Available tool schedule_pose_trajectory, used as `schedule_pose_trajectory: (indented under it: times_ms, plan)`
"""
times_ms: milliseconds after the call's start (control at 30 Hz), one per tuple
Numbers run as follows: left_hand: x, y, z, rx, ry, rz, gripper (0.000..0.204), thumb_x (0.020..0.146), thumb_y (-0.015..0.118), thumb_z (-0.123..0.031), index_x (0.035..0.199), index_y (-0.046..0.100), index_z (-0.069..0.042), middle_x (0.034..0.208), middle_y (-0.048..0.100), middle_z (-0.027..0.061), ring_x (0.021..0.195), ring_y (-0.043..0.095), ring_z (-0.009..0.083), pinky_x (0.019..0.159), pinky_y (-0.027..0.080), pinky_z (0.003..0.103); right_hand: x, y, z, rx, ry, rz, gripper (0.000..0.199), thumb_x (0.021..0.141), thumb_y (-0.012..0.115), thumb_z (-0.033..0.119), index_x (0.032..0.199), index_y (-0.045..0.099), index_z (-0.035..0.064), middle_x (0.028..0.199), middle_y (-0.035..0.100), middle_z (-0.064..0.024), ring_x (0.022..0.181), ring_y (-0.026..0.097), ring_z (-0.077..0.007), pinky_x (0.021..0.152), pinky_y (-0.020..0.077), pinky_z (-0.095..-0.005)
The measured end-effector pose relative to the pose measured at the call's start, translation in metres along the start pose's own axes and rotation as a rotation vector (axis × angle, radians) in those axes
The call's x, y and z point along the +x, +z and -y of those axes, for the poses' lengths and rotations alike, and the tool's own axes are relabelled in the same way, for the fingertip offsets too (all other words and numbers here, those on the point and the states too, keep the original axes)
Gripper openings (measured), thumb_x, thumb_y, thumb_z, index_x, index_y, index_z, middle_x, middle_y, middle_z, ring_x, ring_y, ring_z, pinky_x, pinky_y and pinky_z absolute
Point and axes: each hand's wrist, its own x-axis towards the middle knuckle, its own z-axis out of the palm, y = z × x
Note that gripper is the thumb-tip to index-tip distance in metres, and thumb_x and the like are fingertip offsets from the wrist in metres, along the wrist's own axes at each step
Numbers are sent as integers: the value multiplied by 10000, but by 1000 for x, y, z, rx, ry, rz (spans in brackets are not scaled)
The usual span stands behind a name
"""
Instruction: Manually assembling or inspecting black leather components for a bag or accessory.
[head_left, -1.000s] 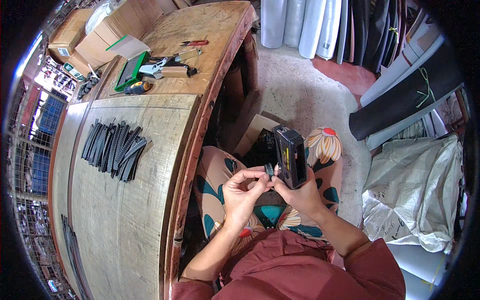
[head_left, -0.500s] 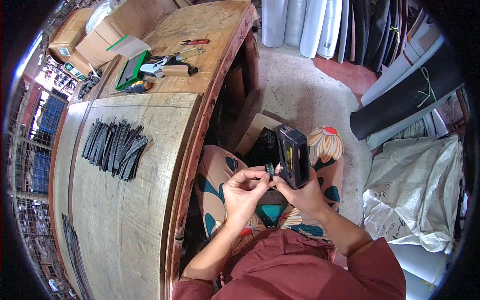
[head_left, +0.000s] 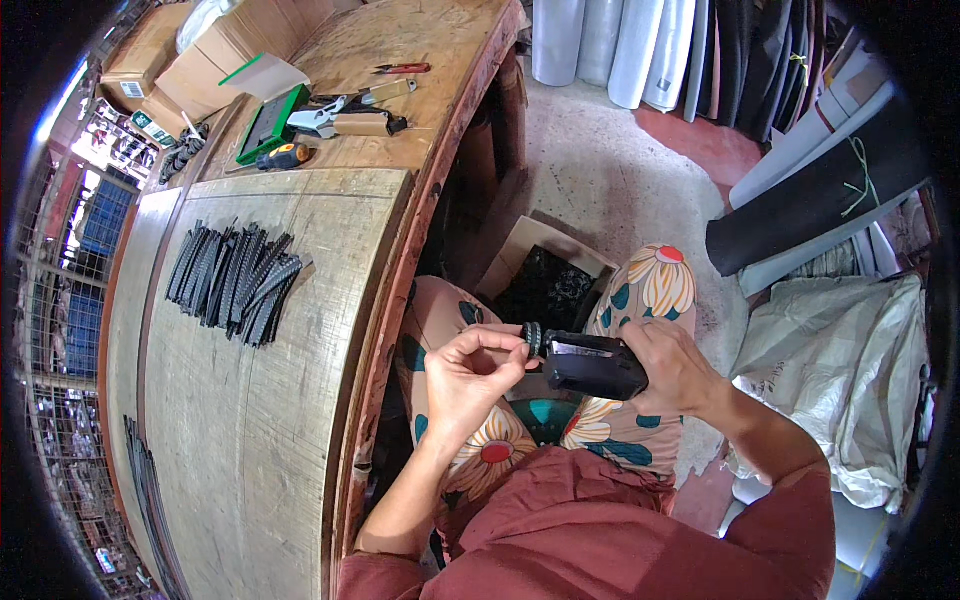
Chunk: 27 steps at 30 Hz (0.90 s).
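Swung sideways, the boxy black plastic tool point(head_left: 597, 367) fills the right grip point(head_left: 676, 368), left grip point(head_left: 468, 372) pinching a ribbed black loop point(head_left: 532, 340), near wooden bench point(head_left: 290, 420), cardboard box point(head_left: 506, 256), open concrete floor point(head_left: 600, 160).

Left forearm point(head_left: 418, 490) angled up and inward; left hand point(head_left: 462, 378) was held palm partly up, thumb point(head_left: 503, 374) and index finger point(head_left: 487, 338) pinched. Right forearm point(head_left: 765, 425) slanted inward; right hand point(head_left: 672, 365) was curled in a grip, back uppermost. Hands were near each other, not touching.
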Motion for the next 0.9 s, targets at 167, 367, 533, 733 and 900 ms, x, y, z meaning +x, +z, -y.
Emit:
schedule_pose_trajectory:
  times_ms: [167, 367, 533, 733, 900]
  plan:
    - [-2, 4, -2, 169, 100, 9, 85, 767, 662, 63, 852, 661, 63, 997, 639, 123, 786, 662, 146, 688, 552, 231, 4, -3, 1, -11, -60, 31, 473, 482, 679, 129, 890, 479, -2, 742, 534, -192, 728, 545, -380, 676, 433, -429]
    - [-4, 5, -7, 315, 118, 21, 107, 745, 677, 71, 849, 664, 48, 998, 642, 126, 813, 649, 133, 710, 545, 236, 4, -4, 1, -20, -76, 52, 482, 473, 684, 127, 888, 479, -4, 753, 533, -189, 726, 543, -373, 680, 437, -421]
    - [-5, 7, -11, 321, 124, 25, 103, 742, 675, 65, 843, 665, 52, 995, 642, 127, 812, 648, 130, 699, 548, 237, 4, -5, 2, -41, -85, 43, 481, 476, 679, 126, 895, 485, -9, 763, 532, -180, 725, 543, -363, 678, 441, -416]
    - [-5, 7, -13, 363, 129, 30, 104, 734, 678, 61, 837, 668, 49, 988, 646, 120, 809, 650, 132, 699, 548, 237, 5, -6, 2, -42, -96, 26, 484, 476, 675, 121, 904, 492, -12, 757, 530, -178, 716, 541, -356, 663, 441, -412]
    - [-5, 8, -13, 335, 114, 33, 102, 734, 678, 63, 834, 669, 44, 987, 647, 114, 815, 652, 132, 702, 547, 235, 4, -5, 1, -54, -106, 11, 492, 477, 674, 123, 913, 493, -14, 737, 524, -177, 701, 537, -355, 653, 436, -413]
